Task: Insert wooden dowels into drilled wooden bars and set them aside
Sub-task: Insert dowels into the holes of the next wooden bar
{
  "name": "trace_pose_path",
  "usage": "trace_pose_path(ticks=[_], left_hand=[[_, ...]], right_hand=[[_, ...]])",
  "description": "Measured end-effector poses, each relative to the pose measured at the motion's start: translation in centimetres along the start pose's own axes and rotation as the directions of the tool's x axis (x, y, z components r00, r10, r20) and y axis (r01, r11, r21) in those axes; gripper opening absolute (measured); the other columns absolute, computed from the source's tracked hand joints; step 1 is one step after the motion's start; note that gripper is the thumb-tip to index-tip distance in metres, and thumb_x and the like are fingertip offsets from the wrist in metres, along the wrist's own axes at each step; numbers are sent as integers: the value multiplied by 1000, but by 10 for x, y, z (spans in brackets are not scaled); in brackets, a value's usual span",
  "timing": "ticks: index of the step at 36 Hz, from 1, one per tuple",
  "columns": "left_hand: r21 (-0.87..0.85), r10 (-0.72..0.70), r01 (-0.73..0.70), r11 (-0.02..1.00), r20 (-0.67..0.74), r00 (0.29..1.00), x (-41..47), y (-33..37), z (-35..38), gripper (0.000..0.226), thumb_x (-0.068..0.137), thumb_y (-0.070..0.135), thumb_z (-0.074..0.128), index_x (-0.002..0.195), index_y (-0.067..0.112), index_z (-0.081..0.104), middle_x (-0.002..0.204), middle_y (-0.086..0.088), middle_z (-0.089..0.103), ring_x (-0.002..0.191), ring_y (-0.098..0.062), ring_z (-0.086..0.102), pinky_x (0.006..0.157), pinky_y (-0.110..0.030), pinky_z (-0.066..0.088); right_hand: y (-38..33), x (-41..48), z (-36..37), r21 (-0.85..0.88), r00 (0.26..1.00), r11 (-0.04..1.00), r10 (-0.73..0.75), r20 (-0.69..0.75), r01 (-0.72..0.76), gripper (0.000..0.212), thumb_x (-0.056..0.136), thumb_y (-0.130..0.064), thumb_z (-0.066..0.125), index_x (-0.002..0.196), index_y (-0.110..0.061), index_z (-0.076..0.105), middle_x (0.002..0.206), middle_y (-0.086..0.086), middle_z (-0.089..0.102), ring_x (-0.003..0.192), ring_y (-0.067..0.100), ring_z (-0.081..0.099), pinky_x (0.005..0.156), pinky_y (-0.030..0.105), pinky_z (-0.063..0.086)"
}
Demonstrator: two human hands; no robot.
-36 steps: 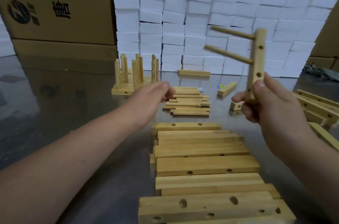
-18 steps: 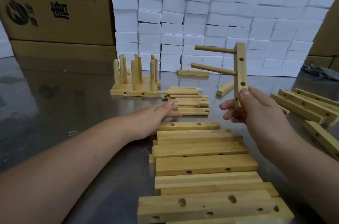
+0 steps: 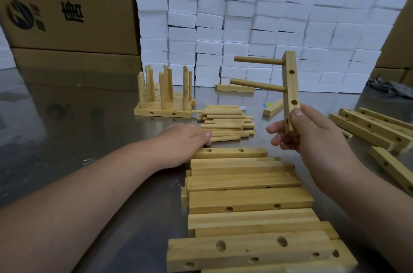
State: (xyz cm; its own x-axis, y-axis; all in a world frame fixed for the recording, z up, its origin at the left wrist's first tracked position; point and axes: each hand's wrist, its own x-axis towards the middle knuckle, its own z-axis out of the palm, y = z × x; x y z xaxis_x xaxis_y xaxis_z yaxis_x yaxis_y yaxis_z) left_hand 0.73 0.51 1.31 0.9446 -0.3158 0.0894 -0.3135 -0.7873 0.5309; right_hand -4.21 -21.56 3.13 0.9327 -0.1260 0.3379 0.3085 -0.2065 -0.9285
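Note:
My right hand [image 3: 312, 136] grips the lower end of a drilled wooden bar [image 3: 290, 85] and holds it upright above the table. Two dowels [image 3: 257, 72] stick out of the bar's upper half to the left. Lower holes in the bar stand empty. My left hand [image 3: 185, 140] lies palm down at the near left edge of a pile of loose dowels [image 3: 225, 120], fingertips on the nearest ones; whether it grips one is hidden. A stack of drilled bars [image 3: 245, 185] lies flat just in front of me.
Finished bars with upright dowels [image 3: 163, 102] stand at the back left. More drilled bars [image 3: 368, 125] lie to the right. Two short wood pieces [image 3: 234, 88] rest farther back. White foam blocks [image 3: 268, 26] and cardboard boxes [image 3: 67, 4] wall off the steel table [image 3: 67, 129].
My left hand has dropped from mid-air onto the loose dowel pile. My right hand has brought the bar leftward and lower, turning it upright.

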Motion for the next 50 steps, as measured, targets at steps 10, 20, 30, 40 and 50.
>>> trace_pose_path(ticks=[10,20,30,40,50], left_hand=[[-214,-73,50,975,-101,992,2,1,-2,14,88,31,59,80,38,68,89,22,58,85,5,50,65,-12,35],[-467,31,-228,855,-391,920,-19,38,-5,19,80,11,68,71,27,64,77,9,62,71,-2,56,57,-6,44],[-308,195,-346,886,-428,882,-32,57,5,27,85,20,62,88,47,62,73,39,56,77,15,51,64,2,36],[-175,250,-354,919,-437,864,-30,50,7,24,88,21,59,102,40,64,78,28,55,80,16,47,67,3,33],[-21,364,-409,912,-417,833,-34,51,3,28,91,21,50,115,28,63,81,20,50,83,5,46,66,-6,35]], right_hand=[[0,1,1,29,1000,999,17,-15,-16,26,102,-23,31,94,-20,56,68,-3,69,57,9,60,62,28,47],[-2,1,0,72,999,997,37,-8,-37,26,102,-25,30,105,-17,54,78,2,72,62,14,66,71,30,50],[-6,-5,1,3,999,999,-37,29,37,31,102,-26,28,95,-9,53,62,-5,66,43,4,47,45,13,41],[-8,-8,3,-16,998,999,-51,43,52,31,101,-27,28,86,-15,51,59,-8,63,43,3,46,45,15,40],[-9,-9,3,-34,995,997,-70,65,72,29,101,-28,28,87,-16,51,56,-10,60,43,2,45,43,13,39]])
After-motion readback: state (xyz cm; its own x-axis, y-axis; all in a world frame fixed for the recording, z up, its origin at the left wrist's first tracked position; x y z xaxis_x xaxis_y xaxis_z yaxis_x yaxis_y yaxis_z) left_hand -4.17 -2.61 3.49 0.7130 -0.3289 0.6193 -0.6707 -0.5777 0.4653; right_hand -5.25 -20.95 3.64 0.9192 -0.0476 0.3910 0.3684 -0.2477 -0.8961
